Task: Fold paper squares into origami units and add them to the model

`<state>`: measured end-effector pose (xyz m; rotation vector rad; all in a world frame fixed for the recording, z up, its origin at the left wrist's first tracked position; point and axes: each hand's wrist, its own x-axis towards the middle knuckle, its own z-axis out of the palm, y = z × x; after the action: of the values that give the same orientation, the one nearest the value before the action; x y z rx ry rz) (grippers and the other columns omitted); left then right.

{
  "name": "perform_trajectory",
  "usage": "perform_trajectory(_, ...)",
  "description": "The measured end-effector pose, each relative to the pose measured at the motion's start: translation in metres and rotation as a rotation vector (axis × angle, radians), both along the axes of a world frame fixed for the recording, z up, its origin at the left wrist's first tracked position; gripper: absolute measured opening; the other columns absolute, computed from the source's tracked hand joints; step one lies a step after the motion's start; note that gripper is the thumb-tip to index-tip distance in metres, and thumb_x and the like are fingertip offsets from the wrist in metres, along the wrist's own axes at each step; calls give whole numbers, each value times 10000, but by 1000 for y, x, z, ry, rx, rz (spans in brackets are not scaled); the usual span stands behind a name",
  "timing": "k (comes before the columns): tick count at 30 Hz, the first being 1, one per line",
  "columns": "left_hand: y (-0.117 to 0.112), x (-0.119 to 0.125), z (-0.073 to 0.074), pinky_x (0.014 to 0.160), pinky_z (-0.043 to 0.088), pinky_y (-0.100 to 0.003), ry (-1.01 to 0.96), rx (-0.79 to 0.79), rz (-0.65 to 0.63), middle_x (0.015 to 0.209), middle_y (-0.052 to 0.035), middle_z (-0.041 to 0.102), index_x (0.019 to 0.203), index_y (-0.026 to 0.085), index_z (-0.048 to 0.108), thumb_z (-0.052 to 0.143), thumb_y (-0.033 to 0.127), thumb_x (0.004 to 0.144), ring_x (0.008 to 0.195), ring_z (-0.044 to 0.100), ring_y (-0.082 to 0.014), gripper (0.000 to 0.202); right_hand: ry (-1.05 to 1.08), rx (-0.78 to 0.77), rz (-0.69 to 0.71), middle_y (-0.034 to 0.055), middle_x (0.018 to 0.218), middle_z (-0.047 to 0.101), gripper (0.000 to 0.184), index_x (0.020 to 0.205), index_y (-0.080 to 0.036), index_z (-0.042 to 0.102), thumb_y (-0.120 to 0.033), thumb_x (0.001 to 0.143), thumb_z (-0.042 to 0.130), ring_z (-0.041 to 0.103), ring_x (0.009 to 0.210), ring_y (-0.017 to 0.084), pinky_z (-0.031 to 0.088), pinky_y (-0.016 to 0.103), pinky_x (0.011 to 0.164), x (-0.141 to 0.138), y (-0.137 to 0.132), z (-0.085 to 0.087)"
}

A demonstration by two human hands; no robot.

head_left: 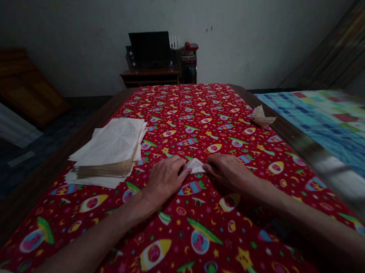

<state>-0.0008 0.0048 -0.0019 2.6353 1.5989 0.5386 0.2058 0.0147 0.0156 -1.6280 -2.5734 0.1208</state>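
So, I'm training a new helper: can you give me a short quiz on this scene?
1. What lies between the left hand and the right hand?
2. True or false: the paper stack lies to the right of the right hand.
3. What does the red cloth show? A) checks B) rockets C) plain stripes

Key: 1. A small folded white paper. 2. False. 3. B.

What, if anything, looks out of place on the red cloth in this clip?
A folded paper piece sits alone at the right edge of the red printed cloth, overlapping the dark wooden border, apart from the paper stack, whose sheets lie unevenly.
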Motion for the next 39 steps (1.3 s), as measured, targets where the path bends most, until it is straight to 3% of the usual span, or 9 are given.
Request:
perform_trajectory(7, -2, 0, 0, 669, 451, -282, -59, 0, -11, 850, -18, 586, 854, 182, 558, 479, 312, 921, 756, 570, -169, 166, 6, 14, 16, 31, 692, 619, 248, 772, -171, 590, -308, 911, 437, 462, 566, 116, 205, 255, 518, 0, 0, 0)
perform_trajectory(10, -5, 0, 2, 859, 469, -319, -123, 72, -113, 1080, -76, 585, 1087, 155, 547, 438, 248, 937, 991, 564, -195, 208, -1, 20, -9, 31, 688, 620, 241, 769, -175, 592, -312, 905, 449, 465, 566, 120, 195, 259, 516, -1, 0, -1)
perform_trajectory(15, -19, 0, 5, 1127, 252, -430, 35, 126, -364, 1437, -95, 412, 1382, 133, 352, 358, 227, 959, 1348, 325, -223, 433, 12, 36, 17, 35, 725, 627, 237, 781, -172, 585, -303, 915, 439, 482, 581, 123, 218, 257, 525, -1, 0, -2)
perform_trajectory(21, -26, -2, 1, 1154, 163, -467, 173, -52, -357, 1518, -57, 270, 1446, 188, 248, 332, 320, 974, 1410, 210, -211, 497, 11, 50, 15, 40, 706, 616, 259, 763, -166, 583, -306, 926, 438, 489, 574, 122, 232, 259, 530, -2, -2, -1)
perform_trajectory(30, -25, -3, 1, 1159, 146, -428, 175, -62, -345, 1528, -29, 242, 1442, 217, 260, 331, 333, 976, 1414, 198, -177, 485, 93, 190, 18, 36, 687, 603, 219, 768, -160, 591, -284, 903, 472, 473, 569, 131, 279, 254, 515, 0, -6, -10)
perform_trajectory(32, -25, -3, 1, 1161, 139, -425, 177, -66, -345, 1526, -24, 251, 1437, 215, 273, 325, 333, 978, 1412, 202, -171, 476, 82, 260, 60, 66, 761, 632, 181, 805, -153, 614, -235, 896, 480, 529, 654, 158, 349, 258, 547, 0, -10, -9)
perform_trajectory(35, -26, -3, 1, 1162, 141, -427, 168, -66, -341, 1525, -30, 251, 1429, 206, 292, 339, 321, 974, 1410, 211, -179, 472, 85, 310, 296, 126, 1016, 668, 200, 1001, -133, 633, -166, 882, 476, 589, 922, 228, 468, 319, 720, 1, -20, -8)
perform_trajectory(37, -26, -2, 2, 1158, 156, -432, 154, -55, -338, 1519, -38, 267, 1425, 204, 303, 357, 308, 967, 1404, 231, -189, 473, 124, 299, 441, 149, 1217, 609, 330, 1184, -113, 568, -136, 875, 454, 549, 1110, 252, 471, 392, 885, 3, -27, -9)
perform_trajectory(39, -28, -3, 3, 1150, 184, -435, 150, -47, -328, 1511, -42, 288, 1424, 205, 306, 370, 302, 962, 1397, 252, -197, 477, 167, 283, 483, 153, 1338, 524, 425, 1306, -106, 477, -136, 886, 425, 478, 1235, 239, 421, 425, 1002, 6, -31, -13)
